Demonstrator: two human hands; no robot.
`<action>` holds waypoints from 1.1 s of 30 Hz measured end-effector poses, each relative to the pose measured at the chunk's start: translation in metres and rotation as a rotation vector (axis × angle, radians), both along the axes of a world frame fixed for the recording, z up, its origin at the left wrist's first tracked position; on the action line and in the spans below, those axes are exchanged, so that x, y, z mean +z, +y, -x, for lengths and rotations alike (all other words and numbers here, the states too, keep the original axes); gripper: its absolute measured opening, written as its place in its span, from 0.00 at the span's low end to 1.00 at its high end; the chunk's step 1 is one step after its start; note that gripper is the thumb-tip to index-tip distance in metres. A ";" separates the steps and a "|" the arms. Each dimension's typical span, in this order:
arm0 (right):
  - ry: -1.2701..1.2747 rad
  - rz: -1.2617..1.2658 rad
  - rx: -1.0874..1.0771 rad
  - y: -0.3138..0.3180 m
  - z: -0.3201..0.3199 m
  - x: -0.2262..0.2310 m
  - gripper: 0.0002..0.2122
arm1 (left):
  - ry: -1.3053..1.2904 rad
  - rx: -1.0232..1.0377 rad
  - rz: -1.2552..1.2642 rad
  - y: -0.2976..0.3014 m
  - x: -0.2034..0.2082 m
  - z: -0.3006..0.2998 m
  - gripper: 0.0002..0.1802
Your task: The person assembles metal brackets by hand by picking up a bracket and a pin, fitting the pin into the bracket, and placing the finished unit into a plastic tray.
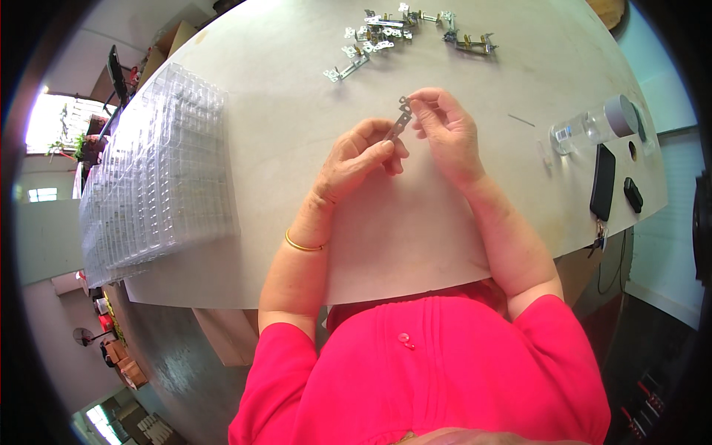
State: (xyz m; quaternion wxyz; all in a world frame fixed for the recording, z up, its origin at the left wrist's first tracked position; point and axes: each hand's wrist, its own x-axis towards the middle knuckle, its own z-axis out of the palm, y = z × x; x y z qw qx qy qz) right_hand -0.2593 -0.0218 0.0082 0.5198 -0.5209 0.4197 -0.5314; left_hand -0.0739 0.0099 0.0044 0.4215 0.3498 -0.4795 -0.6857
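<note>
Between my hands, above the middle of the table, is a small flat grey metal bracket (399,126) with holes and a shaped far end. My left hand (363,154) is closed on its lower part, thumb on top and fingers beneath. At the bracket's far end, my right hand (449,133) pinches with thumb and forefinger, its other fingers curled. Whether the right fingertips hold a smaller piece there is too small to tell. Farther away on the table lies a loose cluster of metal bracket assemblies (386,31), silvery with some brass-coloured parts.
A tall stack of clear plastic trays (163,163) fills the table's left side. To the right are a clear bottle with a grey lid (619,116), a black phone (603,182), a small black object (633,195) and a thin metal rod (521,120). Keys (599,239) hang near the table's right edge.
</note>
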 end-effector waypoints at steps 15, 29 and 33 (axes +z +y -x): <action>0.297 0.247 0.045 0.012 -0.002 0.008 0.02 | 0.017 0.198 0.175 -0.010 -0.011 0.000 0.23; 0.499 0.250 0.019 0.014 -0.001 0.010 0.03 | -0.097 0.218 0.252 -0.010 -0.017 0.001 0.23; 0.532 0.330 0.052 0.012 0.000 0.007 0.02 | -0.058 0.197 0.246 -0.011 -0.015 0.002 0.23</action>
